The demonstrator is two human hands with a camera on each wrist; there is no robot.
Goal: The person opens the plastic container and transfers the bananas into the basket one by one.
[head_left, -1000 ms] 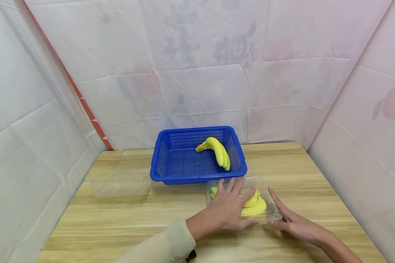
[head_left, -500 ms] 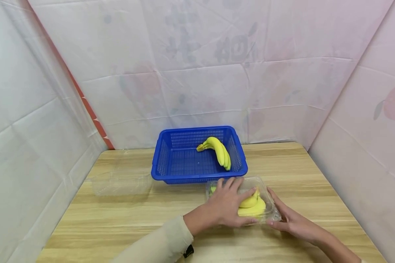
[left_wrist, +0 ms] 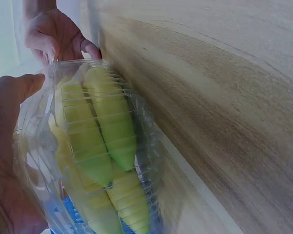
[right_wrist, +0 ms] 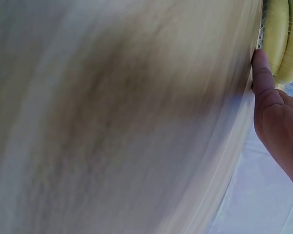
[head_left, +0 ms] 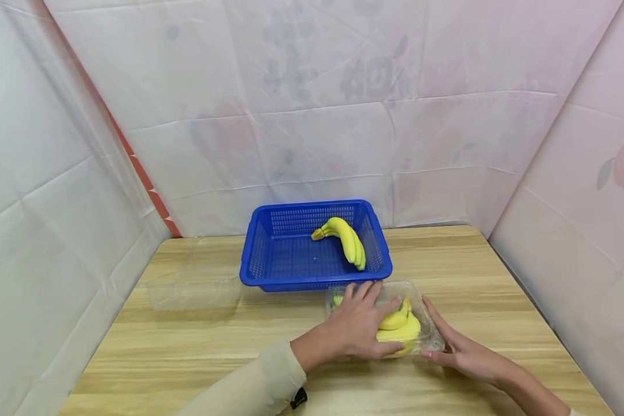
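A clear plastic clamshell box point(head_left: 423, 335) stands on the table in front of the blue basket, its lid down. Yellow bananas point(head_left: 400, 326) with greenish tips point(left_wrist: 122, 151) show through its walls. My left hand point(head_left: 356, 329) lies spread across the lid, fingers toward the far edge and thumb toward the near one. At the box's right end my right hand point(head_left: 460, 349) holds the corner between thumb and fingers. The left wrist view has the left thumb point(left_wrist: 27, 85) on the lid. In the right wrist view the right hand point(right_wrist: 278, 117) touches the box's lower edge.
Behind the box stands a blue mesh basket point(head_left: 286, 282) with one bunch of bananas point(head_left: 347, 240) at its right side. An opened clear plastic box point(head_left: 192, 293) sits at the table's left. White cloth walls point(head_left: 312, 144) enclose the wooden table point(head_left: 187, 352).
My left hand has shifted very slightly left on the lid over the last second. The right hand keeps its hold, and the box stays in place.
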